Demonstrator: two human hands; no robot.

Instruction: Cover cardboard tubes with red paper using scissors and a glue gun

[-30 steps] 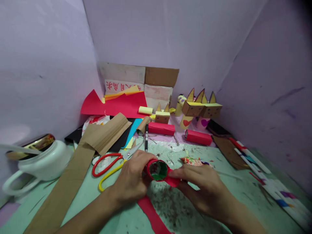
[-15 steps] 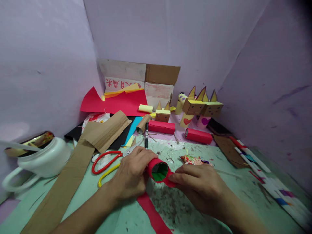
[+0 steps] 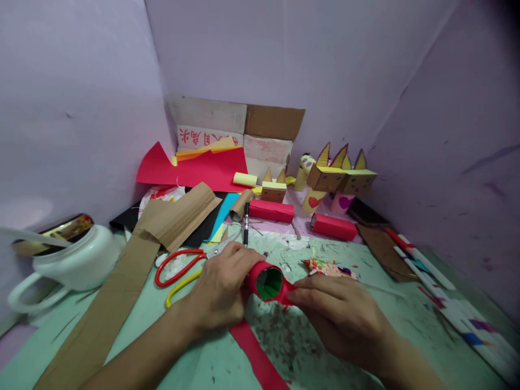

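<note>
My left hand (image 3: pixel 221 284) is wrapped round a cardboard tube (image 3: pixel 257 271) covered in red paper, its open green-lined end facing me. At the tube's right side, my right hand (image 3: pixel 337 303) pinches a loose flap of the red paper (image 3: pixel 286 290) between thumb and fingers. A strip of red paper (image 3: pixel 260 355) lies on the table below the tube. Scissors with red and yellow handles (image 3: pixel 182 266) lie just beyond my left hand, partly hidden by it. A black pen (image 3: pixel 246 225) is behind the tube.
Two red-wrapped tubes (image 3: pixel 271 210) lie farther back near box-headed paper figures (image 3: pixel 325 179). Cardboard strips (image 3: pixel 122 303) and a white pot (image 3: pixel 79 260) are at left. Markers (image 3: pixel 426 265) lie at right. Red paper sheets (image 3: pixel 211 170) lean before an open carton (image 3: pixel 274 123).
The tube and both hands have shifted very slightly, and the flap at the right sits a little higher. The whole view has moved a little; the grips stay the same.
</note>
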